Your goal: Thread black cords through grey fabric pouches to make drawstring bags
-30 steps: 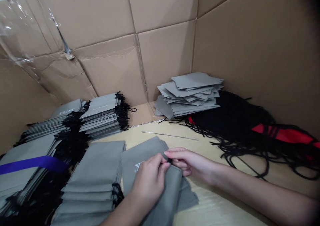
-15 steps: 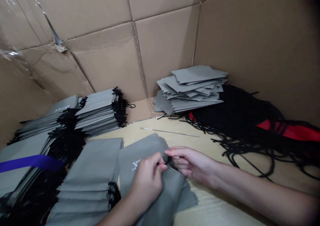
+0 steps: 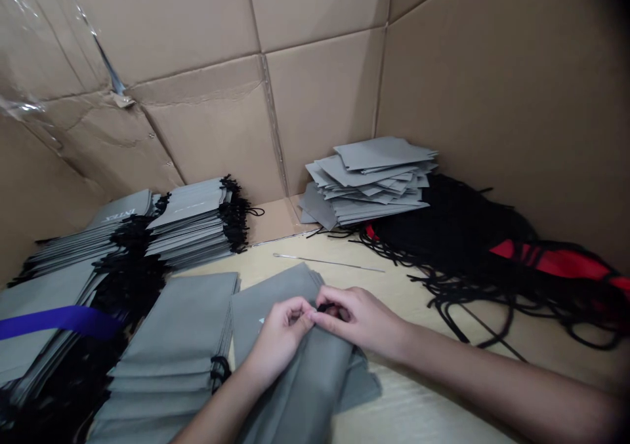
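Note:
My left hand (image 3: 275, 342) and my right hand (image 3: 367, 319) meet fingertip to fingertip over a grey fabric drawstring pouch (image 3: 312, 382). Between their pinched fingers shows a short bit of black cord (image 3: 323, 307) at the pouch's edge; most of it is hidden by the fingers. The pouch lies over more flat grey pouches (image 3: 268, 291), and a white printed mark is partly covered by my left hand. To the left is a fanned pile of grey pouches (image 3: 182, 319) with black cord loops at their right edge.
Cardboard walls (image 3: 319, 90) enclose the table. Corded pouch stacks (image 3: 189, 224) stand at the left, one tied with a purple band (image 3: 59, 321). A long thin metal needle (image 3: 329, 262) lies behind my hands. At the right are cordless grey pouches (image 3: 378, 155) and black cords (image 3: 472, 234) with red ties.
My right hand has come in closer to the left and turned, thumb now toward the left fingertips. The black cord end between them is more covered. The view has shifted slightly.

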Available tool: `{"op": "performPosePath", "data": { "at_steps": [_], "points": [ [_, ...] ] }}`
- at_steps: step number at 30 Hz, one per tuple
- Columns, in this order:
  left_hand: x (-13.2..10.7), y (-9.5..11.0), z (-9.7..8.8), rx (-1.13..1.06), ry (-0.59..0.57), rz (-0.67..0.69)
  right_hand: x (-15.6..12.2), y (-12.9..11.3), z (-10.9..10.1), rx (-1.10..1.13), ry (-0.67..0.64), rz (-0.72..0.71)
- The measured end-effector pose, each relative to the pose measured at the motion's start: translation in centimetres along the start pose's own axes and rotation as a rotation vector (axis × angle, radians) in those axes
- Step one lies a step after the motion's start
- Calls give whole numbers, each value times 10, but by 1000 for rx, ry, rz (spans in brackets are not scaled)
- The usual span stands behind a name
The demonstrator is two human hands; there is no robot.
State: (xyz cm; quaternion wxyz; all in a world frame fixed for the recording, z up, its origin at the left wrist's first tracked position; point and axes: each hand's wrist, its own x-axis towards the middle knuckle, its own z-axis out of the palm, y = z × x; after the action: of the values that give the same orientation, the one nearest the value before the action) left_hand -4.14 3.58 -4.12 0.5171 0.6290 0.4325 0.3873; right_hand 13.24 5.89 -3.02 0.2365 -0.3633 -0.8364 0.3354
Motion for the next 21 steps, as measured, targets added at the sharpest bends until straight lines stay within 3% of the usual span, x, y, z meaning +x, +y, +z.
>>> {"op": "performPosePath", "data": {
  "at_steps": [4,12,17,21],
  "points": [
    [-2,-1,4,2,-20,27,1,-3,6,274,-45,-38],
    [-9,15,5,45,8,63,0,-5,19,743,10,97],
    [-10,17,2,113,36,92,0,-4,19,823,-4,121],
    [-7,13,1,54,-28,8,5,0,18,812,-61,150]
  ]
}}
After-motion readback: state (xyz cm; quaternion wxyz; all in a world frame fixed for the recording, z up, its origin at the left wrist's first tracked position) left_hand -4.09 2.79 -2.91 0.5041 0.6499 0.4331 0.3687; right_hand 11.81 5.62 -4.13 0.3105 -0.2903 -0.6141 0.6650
